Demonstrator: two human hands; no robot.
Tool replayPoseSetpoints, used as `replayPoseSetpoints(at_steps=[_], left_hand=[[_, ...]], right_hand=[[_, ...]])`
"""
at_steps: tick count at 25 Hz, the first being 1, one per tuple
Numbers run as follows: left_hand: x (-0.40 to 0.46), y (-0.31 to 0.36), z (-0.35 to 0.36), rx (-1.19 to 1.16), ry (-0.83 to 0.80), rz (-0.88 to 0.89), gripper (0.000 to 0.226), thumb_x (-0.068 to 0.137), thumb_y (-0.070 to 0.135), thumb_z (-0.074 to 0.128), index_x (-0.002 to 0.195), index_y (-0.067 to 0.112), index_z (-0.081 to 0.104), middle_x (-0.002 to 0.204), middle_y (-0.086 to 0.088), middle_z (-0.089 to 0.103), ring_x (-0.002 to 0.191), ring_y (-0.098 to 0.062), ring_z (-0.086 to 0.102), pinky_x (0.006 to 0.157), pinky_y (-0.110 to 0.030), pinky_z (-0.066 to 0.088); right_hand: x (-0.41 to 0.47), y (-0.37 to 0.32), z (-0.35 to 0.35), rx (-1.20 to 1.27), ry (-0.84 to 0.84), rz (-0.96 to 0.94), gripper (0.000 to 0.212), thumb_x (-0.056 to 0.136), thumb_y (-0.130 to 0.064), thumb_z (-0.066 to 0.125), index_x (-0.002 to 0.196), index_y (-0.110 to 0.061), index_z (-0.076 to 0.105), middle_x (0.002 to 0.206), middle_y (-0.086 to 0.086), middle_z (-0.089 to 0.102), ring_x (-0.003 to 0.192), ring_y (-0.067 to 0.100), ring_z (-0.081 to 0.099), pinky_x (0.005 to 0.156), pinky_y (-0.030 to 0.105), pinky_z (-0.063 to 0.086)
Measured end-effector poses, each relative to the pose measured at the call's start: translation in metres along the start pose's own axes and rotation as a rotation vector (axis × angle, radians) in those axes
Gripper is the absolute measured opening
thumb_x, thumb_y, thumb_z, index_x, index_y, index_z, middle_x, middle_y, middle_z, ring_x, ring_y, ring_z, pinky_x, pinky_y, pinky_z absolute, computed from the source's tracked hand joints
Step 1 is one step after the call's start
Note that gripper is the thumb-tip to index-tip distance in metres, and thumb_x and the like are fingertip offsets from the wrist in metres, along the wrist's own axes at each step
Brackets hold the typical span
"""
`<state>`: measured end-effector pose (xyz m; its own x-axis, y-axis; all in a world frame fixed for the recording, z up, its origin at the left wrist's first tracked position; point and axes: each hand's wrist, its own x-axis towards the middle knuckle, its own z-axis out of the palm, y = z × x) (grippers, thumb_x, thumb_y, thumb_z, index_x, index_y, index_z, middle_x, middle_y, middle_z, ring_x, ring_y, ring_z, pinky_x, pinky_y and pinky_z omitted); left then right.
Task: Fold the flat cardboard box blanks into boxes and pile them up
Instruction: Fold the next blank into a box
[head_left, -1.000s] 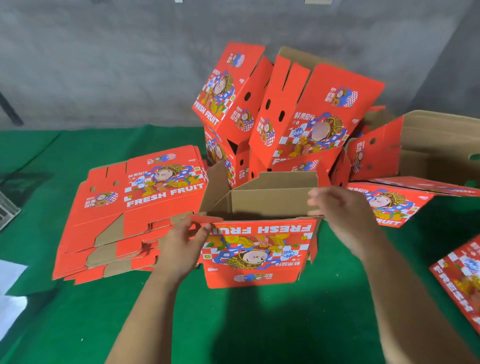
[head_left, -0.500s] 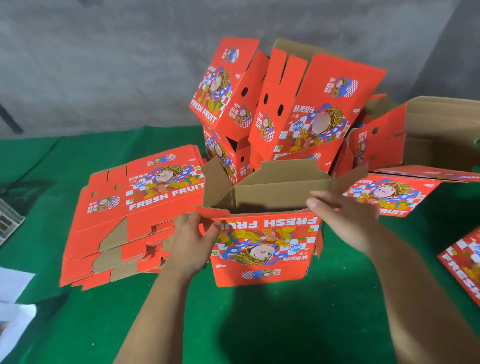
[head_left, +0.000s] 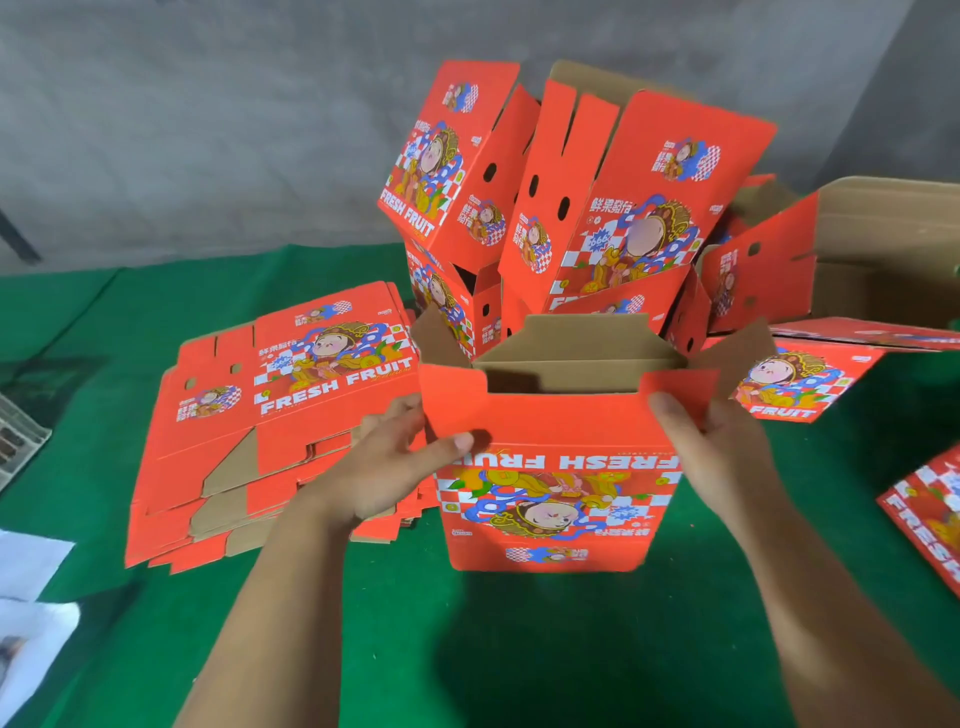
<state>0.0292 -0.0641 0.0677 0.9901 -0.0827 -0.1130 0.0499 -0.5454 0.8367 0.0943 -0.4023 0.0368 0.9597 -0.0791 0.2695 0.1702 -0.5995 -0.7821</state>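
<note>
At the far left I saw the stack of flat red cardboard blanks (head_left: 270, 415) on the green table covering (head_left: 519, 649). Just right of it my left hand (head_left: 384, 467) pinched the near flap of the half-formed red fruit box (head_left: 556, 499), thumb on its face. The box stood upright, long axis left to right, flaps up, apparently empty. My right hand (head_left: 722, 452) gripped its right corner. Beyond, folded red boxes (head_left: 571, 197) leaned piled; an open brown carton (head_left: 883, 249) sat far right.

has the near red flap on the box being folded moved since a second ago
Yes. The near red flap lay folded toward the person, level with the box's top edge; now it stands upright, hiding more of the brown inside. The stack of flat blanks serves as reference.
</note>
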Motion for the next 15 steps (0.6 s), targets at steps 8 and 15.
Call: replayPoseSetpoints(at_steps=[8,15], left_hand=[[0.002,-0.010,0.066,-0.173,0.519,0.033,0.026,0.101,0.057,0.036,0.117,0.062,0.056,0.128,0.015,0.045,0.132,-0.008,0.035,0.118,-0.037,0.027],[0.026,-0.016,0.056,0.136,0.789,-0.069,0.068,0.099,0.033,0.065,0.159,0.032,0.033,0.108,0.024,0.061,0.097,-0.018,0.036,0.083,-0.034,0.021]], right_hand=[[0.006,0.020,0.005,-0.112,0.114,-0.103,0.053,0.095,-0.056,0.041,0.060,-0.017,0.051,0.062,-0.004,0.048,0.071,0.035,0.052,0.067,0.037,0.034],[0.003,0.012,0.019,-0.032,0.097,0.018,0.058,0.087,-0.020,0.081,0.137,-0.020,0.052,0.138,0.006,0.034,0.137,0.032,0.033,0.107,0.043,0.041]])
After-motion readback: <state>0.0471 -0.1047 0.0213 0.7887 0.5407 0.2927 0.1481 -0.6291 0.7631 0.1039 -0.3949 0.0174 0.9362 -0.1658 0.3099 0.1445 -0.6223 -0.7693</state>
